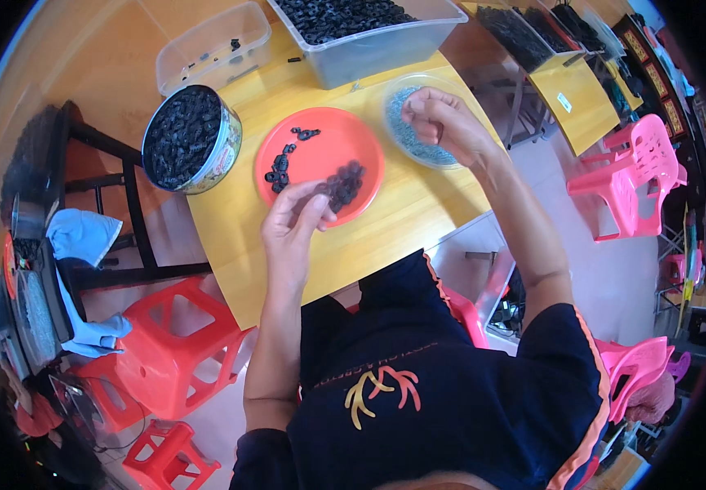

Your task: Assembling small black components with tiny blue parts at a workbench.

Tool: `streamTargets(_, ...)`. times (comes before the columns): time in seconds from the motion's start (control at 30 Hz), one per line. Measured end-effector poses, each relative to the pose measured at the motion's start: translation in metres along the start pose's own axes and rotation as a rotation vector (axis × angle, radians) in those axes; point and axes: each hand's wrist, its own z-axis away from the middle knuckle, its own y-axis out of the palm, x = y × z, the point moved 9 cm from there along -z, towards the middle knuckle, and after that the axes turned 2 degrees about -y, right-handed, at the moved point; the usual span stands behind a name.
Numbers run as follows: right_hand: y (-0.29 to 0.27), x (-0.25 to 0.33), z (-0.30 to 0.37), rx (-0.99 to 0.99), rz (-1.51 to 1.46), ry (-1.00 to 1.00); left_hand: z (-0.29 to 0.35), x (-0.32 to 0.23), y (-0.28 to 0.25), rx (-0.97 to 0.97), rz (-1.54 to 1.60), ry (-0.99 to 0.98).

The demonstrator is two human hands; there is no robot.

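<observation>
1. Wooden worktop (418, 220) is seen carrying one red plate (320, 131), with small black parts (341, 184) piled at its near edge.
2. One clear bowl (406, 135) of grey bits is entered by the right hand (443, 122), fingers pinched.
3. Left hand (292, 224), nearer the pile, is held just beside it, fingertips narrowly closed; contents cannot be told.

A plate (320, 147) is set mid-table (386, 237), with a tin (191, 139) to its left and a bowl (418, 122) to its right. Two tubs (369, 33) are placed behind them.
</observation>
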Motion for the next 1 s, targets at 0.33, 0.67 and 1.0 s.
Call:
streamTargets(0.33,0.096,-0.036,0.029,0.148,-0.136,0.039,-0.004,-0.006,0.032,0.105,0.166,-0.035)
streamTargets(0.67,0.105,-0.030,0.028,0.121,-0.087,-0.061,-0.002,-0.013,0.023,0.077,0.159,0.013)
streamTargets(1.0,0.111,-0.001,0.034,0.166,0.501,-0.570,-0.005,-0.007,0.016,0.050,-0.015,0.076)
